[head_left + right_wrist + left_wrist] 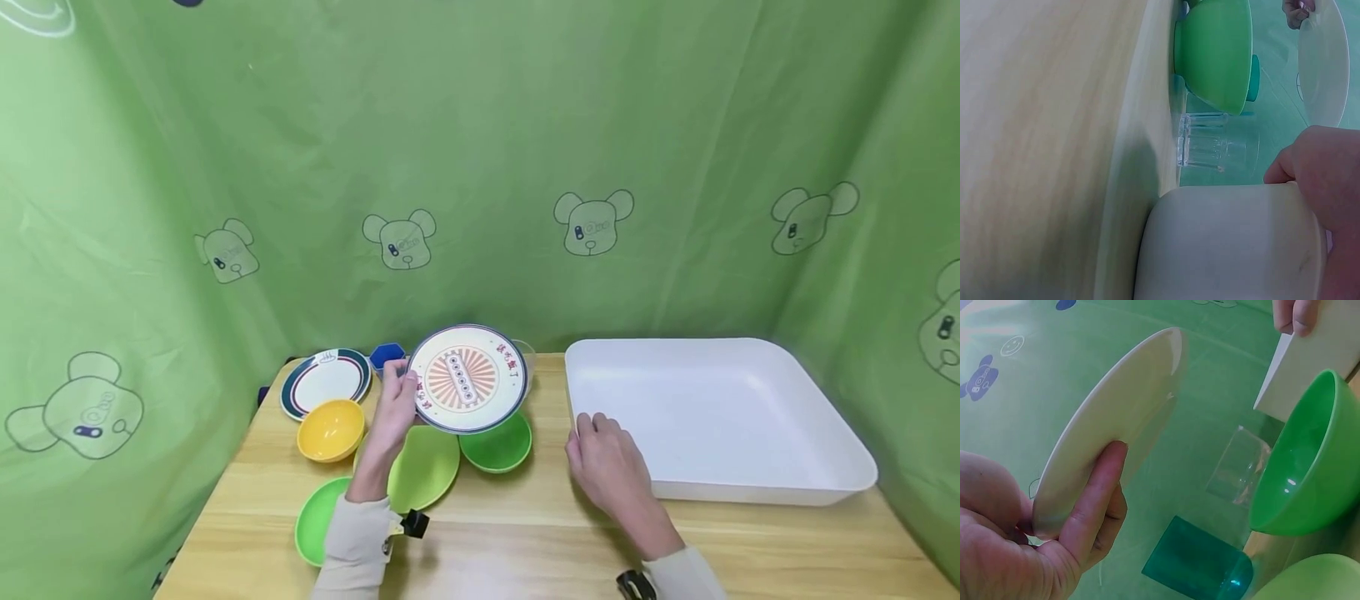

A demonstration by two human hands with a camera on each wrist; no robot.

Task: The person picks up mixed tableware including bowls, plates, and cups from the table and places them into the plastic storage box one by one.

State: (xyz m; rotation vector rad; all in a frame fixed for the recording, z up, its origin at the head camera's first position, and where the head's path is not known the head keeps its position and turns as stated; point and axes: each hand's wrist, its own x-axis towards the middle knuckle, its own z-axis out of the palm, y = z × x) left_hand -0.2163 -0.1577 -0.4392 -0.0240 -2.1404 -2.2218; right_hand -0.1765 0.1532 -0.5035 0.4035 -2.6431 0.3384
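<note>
1. Near the head view's middle, the left-hand grip (393,410) pinches the edge of a round printed plate (480,367).
2. Lower right, the right-hand grip (611,461) pinches a white tray's (720,425) left rim.

Your head camera looks forward and down over the table (510,546), far enough back to take in your left hand (393,404), right hand (611,462) and the curtain (480,142); your left wrist camera sits close by its hand, facing the back of the plate (1107,419); your right wrist camera looks low along the table, turned sideways, close to the tray (1229,244); both wrist views share that plate, the green bowl (1319,481) and the clear cup (1238,465).
</note>
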